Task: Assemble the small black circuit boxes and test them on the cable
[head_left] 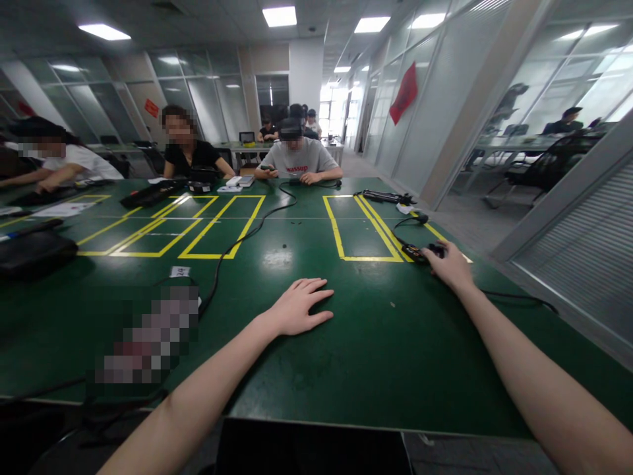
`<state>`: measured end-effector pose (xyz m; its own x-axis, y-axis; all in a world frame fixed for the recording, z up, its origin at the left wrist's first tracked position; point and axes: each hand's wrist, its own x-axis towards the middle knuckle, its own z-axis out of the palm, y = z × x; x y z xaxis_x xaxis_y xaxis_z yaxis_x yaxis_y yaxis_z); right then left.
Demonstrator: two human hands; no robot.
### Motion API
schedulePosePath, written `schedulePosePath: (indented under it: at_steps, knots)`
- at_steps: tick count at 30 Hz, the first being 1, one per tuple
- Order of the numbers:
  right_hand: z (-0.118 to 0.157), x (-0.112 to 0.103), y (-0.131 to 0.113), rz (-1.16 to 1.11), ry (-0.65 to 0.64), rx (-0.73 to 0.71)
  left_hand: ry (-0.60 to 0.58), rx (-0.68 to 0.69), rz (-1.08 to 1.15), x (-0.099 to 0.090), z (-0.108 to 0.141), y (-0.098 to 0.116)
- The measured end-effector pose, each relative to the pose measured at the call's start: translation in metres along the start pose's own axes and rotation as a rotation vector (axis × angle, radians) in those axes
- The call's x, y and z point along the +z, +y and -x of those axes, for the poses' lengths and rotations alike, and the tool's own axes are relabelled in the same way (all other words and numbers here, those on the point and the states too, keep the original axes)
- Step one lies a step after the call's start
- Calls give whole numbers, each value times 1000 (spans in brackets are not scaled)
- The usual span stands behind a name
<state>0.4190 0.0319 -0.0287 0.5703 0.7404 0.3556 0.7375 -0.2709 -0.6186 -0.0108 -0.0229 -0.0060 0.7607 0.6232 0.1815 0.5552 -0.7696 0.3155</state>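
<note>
My left hand [301, 307] lies palm down on the green table [366, 369], its fingers spread and nothing in them. Farther right, my right hand [449, 265] has its fingers curled round a small black object [435, 249] near the table's right side. A black device with small orange marks [414, 253] lies just left of those fingers. From it a thin black cable loops up to a small dark round piece [421, 217].
Yellow tape outlines [373, 259] mark the tabletop. A long black cable [217, 270] crosses it to a blurred-out object [148, 336] at the left. A black bag [37, 252] lies at the far left, a folded tripod [386, 196] at the back right. Several people sit beyond.
</note>
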Motion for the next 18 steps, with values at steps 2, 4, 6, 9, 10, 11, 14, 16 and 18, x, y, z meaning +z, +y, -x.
schedulePosePath:
  at_steps: [2, 4, 6, 9, 10, 11, 14, 16, 18]
  knots:
    - [4, -1, -3, 54, -3, -108, 12, 9, 3, 1, 0, -1]
    - [7, -3, -7, 118, -48, -168, 22, 18, 7, 2, 0, -2]
    - [9, -6, -11, 165, -102, -194, 27, 26, 9, 2, 0, -3]
    - [10, -10, -17, 221, -130, -246, 23, 19, 11, 2, 0, -2]
    - [10, -11, -18, 235, -137, -258, 19, 16, 11, 2, 0, -2]
    - [11, -12, -19, 242, -146, -267, 16, 16, 11, 2, 0, -2]
    - [11, -11, -21, 199, -179, -279, 21, 25, 13, 2, 1, -2]
    - [11, -9, -21, 137, -181, -276, 25, 26, 17, 2, 1, -3]
    - [11, -6, -20, 95, -162, -274, 22, 23, 20, 2, 1, -3]
